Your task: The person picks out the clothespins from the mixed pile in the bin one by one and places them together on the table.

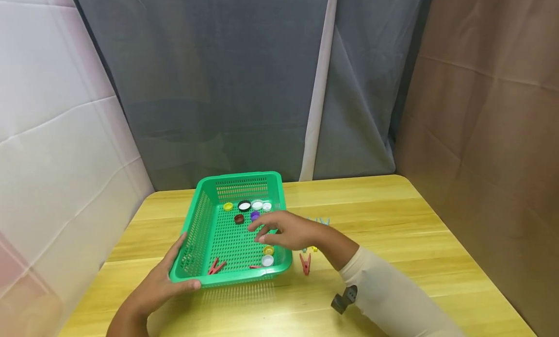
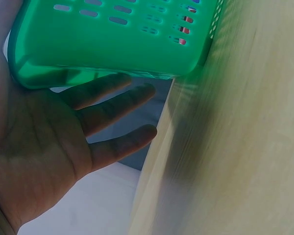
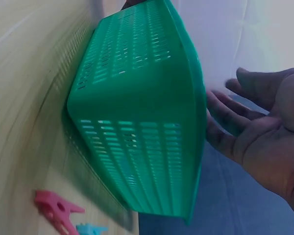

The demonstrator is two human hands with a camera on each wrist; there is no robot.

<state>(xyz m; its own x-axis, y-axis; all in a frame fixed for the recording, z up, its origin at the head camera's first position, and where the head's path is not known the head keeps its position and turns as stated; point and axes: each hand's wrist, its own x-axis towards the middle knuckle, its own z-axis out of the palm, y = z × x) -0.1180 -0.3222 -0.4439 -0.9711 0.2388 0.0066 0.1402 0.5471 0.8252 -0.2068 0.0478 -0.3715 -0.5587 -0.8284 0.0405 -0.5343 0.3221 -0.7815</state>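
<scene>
My left hand (image 1: 159, 283) holds the near left corner of a green plastic basket (image 1: 231, 278), thumb along the front rim. In the left wrist view, three fingers stretch past the basket's outside. My right hand (image 1: 288, 230), holding nothing, hovers over the basket's right side with fingers loosely bent. Inside lie several bottle caps, among them a yellow cap (image 1: 228, 207), a brown cap (image 1: 238, 219), a purple cap (image 1: 255, 215) and a white cap (image 1: 267, 261). A red clothespin (image 1: 216, 266) lies near the front wall. Part of the basket floor is hidden behind my right hand.
Right of the basket, a red clothespin (image 1: 305, 264) lies on the wooden table (image 1: 393, 220). Farther back are a blue clothespin (image 1: 325, 221) and small yellow pieces, partly hidden by my right forearm. Grey, white and brown cloths surround the table.
</scene>
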